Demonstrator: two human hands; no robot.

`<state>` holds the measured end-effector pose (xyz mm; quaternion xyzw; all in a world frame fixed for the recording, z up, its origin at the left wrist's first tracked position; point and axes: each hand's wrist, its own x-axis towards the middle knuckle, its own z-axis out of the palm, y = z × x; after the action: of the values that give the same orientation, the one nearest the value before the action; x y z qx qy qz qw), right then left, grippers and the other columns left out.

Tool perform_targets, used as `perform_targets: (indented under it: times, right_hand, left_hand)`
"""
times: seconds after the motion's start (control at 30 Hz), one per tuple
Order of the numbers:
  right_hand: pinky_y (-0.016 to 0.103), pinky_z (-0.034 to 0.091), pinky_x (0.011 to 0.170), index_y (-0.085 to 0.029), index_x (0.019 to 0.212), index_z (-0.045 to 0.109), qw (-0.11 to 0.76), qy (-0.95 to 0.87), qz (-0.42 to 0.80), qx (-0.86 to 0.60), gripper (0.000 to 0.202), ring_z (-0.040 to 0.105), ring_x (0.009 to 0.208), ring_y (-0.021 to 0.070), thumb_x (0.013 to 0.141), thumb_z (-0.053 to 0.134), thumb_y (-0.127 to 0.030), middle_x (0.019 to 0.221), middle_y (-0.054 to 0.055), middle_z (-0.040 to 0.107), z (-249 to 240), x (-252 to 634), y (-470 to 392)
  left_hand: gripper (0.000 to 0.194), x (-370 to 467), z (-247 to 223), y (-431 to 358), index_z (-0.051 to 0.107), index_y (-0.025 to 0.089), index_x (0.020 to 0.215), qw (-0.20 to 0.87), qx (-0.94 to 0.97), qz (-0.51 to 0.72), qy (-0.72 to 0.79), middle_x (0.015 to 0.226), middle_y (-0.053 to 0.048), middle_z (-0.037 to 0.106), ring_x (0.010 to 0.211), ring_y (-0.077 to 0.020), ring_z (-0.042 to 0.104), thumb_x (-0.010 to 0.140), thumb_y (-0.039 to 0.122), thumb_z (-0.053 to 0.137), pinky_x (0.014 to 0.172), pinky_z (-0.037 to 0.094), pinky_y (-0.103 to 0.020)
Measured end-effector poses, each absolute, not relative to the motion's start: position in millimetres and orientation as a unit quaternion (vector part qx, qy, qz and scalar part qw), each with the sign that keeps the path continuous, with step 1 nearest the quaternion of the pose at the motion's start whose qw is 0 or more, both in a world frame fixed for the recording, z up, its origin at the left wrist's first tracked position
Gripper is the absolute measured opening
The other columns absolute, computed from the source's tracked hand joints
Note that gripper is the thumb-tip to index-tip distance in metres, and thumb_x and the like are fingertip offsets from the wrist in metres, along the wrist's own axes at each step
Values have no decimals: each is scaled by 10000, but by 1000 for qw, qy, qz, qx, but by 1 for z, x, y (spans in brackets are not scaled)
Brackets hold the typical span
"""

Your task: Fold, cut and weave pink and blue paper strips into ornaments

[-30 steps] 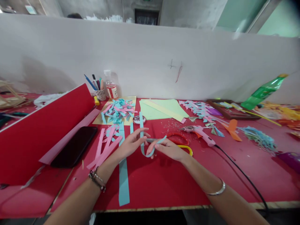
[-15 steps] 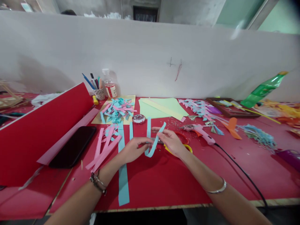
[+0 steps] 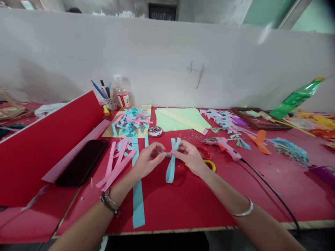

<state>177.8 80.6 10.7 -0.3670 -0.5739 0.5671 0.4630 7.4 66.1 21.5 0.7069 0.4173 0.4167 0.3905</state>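
A light blue paper strip (image 3: 170, 170) is bent into a hanging loop, its two ends crossing at the top. My right hand (image 3: 190, 156) pinches it at the crossing. Just left of the strip is my left hand (image 3: 149, 159), its thumb and fingertips drawn together near the crossing; whether it grips anything is too small to tell. Scissors with red and yellow handles (image 3: 210, 165) lie partly behind my right hand. A long blue strip (image 3: 138, 204) lies on the red table below my left wrist, beside several pink strips (image 3: 119, 171).
Cut paper pieces (image 3: 132, 122) and green sheets (image 3: 180, 118) lie behind my hands. A phone (image 3: 82, 164) and upright red board (image 3: 52, 150) stand left. On the right are a pink glue gun (image 3: 223, 146), its cord and a tilted green bottle (image 3: 297, 98).
The blue strip has gone from an open curve to a loop with crossed ends. My right hand has closed on the crossing, and my left hand has shifted slightly left and up.
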Motion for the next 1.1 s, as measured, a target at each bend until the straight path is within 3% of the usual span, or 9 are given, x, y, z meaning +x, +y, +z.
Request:
perform_targets:
  times: [0.1,0.23,0.47,0.7,0.77,1.1]
  right_hand:
    - [268,479,651,-216,867,440,426,-616,553,-366,300,616,701,135,658,646,-280,701,-32,621,11,171,74]
    - [257,468,643,-229,903,366,405,-661,530,-342,323,600,712,128,691,609,-222,703,-47,589,9,167,67]
    - [265,441,648,-213,878,379,378,-706,476,-362,269,581,717,139,708,587,-236,731,-24,586,8,168,67]
    - [241,421,651,-173,816,536,358,-733,443,-371,111,554,708,129,761,518,-267,747,9,590,10,168,69]
    - [232,415,627,-163,776,562,341,-741,445,-370,149,542,665,122,794,469,-277,706,9,588,10,169,69]
    - [198,360,508,-168,762,554,321,-737,427,-414,186,483,532,95,813,440,-306,576,-25,524,9,170,69]
  left_hand:
    - [229,9,19,68,507,168,912,440,665,427,427,745,0,534,548,-84,482,750,330,517,499,401,-205]
    - [202,11,19,67,521,152,658,425,675,418,435,563,36,479,511,-81,445,711,344,562,486,358,-199]
    - [296,11,21,67,493,148,501,382,679,408,475,476,41,473,484,-77,438,737,320,540,492,333,-196]
    - [202,8,19,71,583,144,654,416,646,425,479,538,32,532,528,-84,485,741,322,543,511,367,-188]
    - [188,9,19,71,592,141,674,440,631,425,478,552,27,548,528,-85,496,728,319,559,510,379,-187]
    - [187,8,16,72,615,156,761,489,591,460,448,658,6,607,597,-95,538,708,332,581,581,421,-201]
